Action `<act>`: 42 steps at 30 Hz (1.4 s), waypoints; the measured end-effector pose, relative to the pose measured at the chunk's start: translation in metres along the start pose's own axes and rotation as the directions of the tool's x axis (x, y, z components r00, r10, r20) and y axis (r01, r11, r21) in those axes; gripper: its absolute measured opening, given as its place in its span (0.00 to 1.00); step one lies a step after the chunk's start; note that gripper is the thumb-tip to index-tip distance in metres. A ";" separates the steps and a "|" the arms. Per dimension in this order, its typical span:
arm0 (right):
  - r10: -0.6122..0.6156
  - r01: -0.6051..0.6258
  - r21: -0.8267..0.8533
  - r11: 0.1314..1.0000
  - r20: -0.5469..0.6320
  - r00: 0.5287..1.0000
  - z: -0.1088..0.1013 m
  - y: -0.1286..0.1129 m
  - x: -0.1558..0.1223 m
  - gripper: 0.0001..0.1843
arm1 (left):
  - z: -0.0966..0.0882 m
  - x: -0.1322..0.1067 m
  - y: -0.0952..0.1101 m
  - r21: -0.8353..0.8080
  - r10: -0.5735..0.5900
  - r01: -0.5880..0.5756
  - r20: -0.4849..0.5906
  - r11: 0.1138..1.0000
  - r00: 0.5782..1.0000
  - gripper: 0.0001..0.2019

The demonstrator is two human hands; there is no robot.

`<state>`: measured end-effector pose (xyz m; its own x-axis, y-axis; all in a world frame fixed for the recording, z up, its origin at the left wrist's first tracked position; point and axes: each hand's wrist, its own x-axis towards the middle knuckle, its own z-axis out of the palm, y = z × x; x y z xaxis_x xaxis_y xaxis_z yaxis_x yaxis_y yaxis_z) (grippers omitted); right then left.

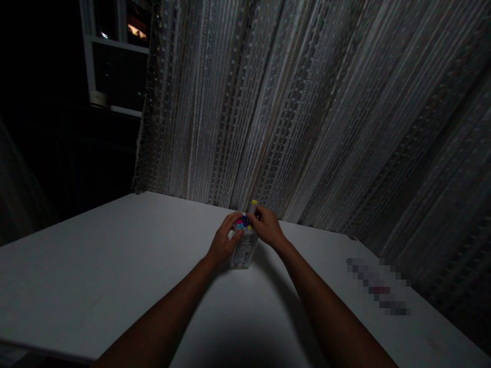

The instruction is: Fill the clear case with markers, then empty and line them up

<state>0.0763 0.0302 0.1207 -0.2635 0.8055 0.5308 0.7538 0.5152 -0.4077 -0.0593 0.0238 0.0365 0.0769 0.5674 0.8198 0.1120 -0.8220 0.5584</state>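
Observation:
A clear plastic case of markers (pixel 243 252) stands upright on the white table (pixel 95 276), coloured caps showing at its top. My left hand (pixel 223 240) is wrapped round the case's left side. My right hand (pixel 266 226) is closed in a pinch on a yellow-capped marker (pixel 253 207) that sticks up at the case's top right corner. Both forearms reach in from the bottom of the head view.
A striped curtain (pixel 307 112) hangs right behind the table's far edge. A dark window with a white frame (pixel 115 61) is at the upper left. A blurred-out patch (pixel 379 286) lies on the table at the right. The room is dim.

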 end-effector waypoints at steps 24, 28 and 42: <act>-0.124 0.116 -0.167 0.979 -0.034 0.992 -0.001 -0.007 -0.013 0.12 | 0.002 -0.002 0.000 -0.015 -0.028 0.027 -0.012 1.000 1.000 0.19; -0.151 0.140 -0.227 0.964 -0.033 0.988 -0.001 -0.007 -0.013 0.09 | 0.001 -0.003 0.001 -0.020 -0.030 0.030 -0.013 0.999 0.999 0.20; -0.099 0.114 -0.378 0.919 0.057 0.993 0.000 -0.008 -0.017 0.17 | 0.002 -0.005 0.001 -0.044 -0.050 0.049 -0.026 0.998 0.998 0.20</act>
<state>0.0754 0.0121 0.1149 -0.3710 0.7657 0.5254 0.8903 0.4541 -0.0332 -0.0572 0.0204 0.0331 0.0453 0.6066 0.7937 0.0722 -0.7945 0.6030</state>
